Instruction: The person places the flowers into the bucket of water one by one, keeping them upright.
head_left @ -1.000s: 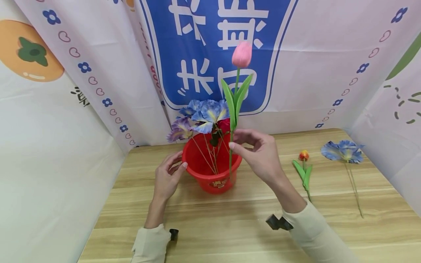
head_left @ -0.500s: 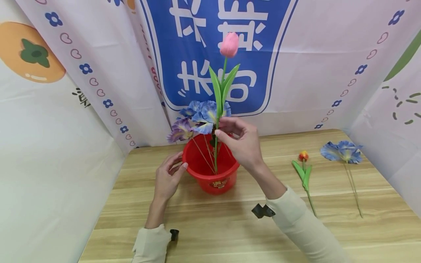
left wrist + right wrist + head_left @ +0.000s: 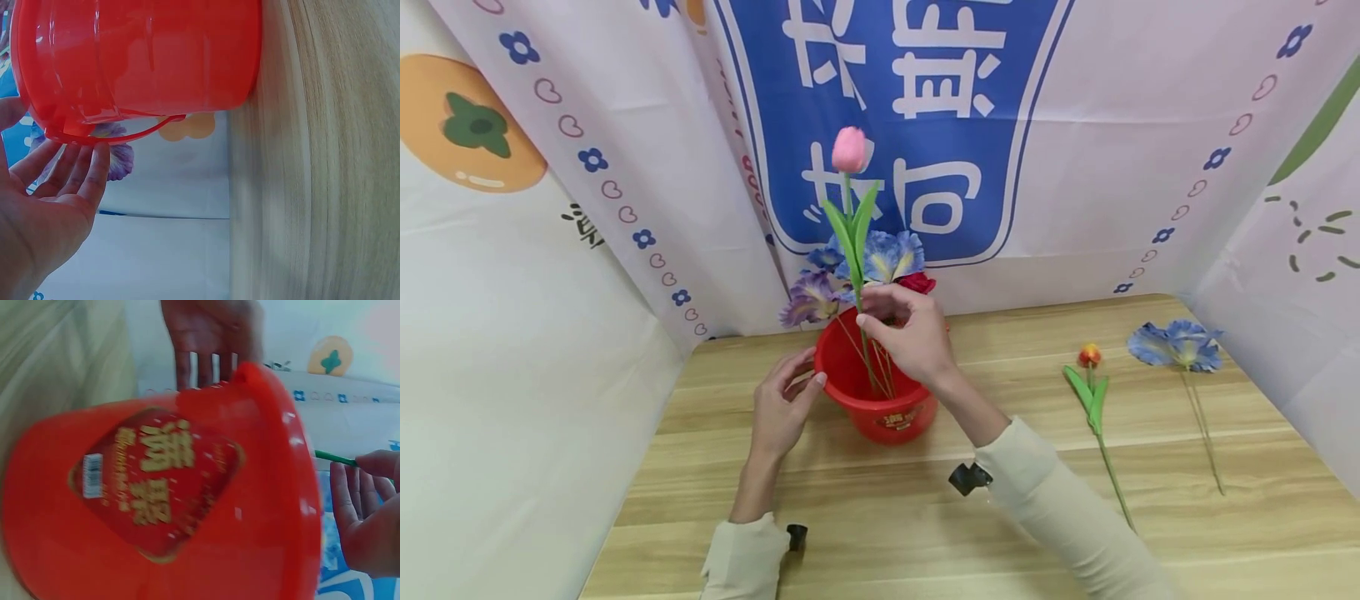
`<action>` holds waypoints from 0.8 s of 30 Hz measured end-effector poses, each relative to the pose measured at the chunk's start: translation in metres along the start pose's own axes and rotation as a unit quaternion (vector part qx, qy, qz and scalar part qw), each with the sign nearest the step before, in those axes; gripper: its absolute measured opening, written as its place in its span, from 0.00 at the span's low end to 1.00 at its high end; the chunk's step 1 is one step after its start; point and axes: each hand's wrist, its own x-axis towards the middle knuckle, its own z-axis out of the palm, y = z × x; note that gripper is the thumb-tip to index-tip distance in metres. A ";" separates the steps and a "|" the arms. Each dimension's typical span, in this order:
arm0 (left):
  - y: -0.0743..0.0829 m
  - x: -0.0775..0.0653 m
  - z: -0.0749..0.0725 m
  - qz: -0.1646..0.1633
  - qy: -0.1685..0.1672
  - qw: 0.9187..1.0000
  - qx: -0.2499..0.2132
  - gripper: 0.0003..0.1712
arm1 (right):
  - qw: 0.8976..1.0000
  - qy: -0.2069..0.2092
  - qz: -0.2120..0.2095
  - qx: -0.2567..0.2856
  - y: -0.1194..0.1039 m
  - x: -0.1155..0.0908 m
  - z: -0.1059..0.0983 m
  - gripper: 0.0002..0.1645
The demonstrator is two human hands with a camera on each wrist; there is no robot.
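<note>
A red plastic bucket (image 3: 891, 425) stands upright on the table, with several artificial flowers inside: blue irises (image 3: 891, 254), a purple iris (image 3: 811, 298) and a red flower (image 3: 917, 283). My left hand (image 3: 784, 408) holds the bucket's left rim, thumb at the edge; in the left wrist view its fingers (image 3: 94, 172) touch the red handle (image 3: 140, 133). Between thumb and fingers, my right hand (image 3: 910, 329) pinches the green stem of a pink tulip (image 3: 850, 150) above the bucket. The tulip is nearly upright, its lower stem inside the bucket.
To the right on the wooden table (image 3: 865, 533) lie a small orange-red tulip (image 3: 1089, 356) and a blue iris (image 3: 1180, 346). A printed cloth backdrop (image 3: 1075, 192) rises behind the table and at both sides.
My right hand has carried the pink tulip leftward across the bucket; the tulip rose a little, then came down, its stem now inside. My left hand has stayed at the rim.
</note>
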 end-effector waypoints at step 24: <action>-0.001 0.000 0.000 0.001 0.003 1.000 -0.001 0.25 | 0.978 -0.088 0.143 -0.121 0.030 0.009 0.042 0.15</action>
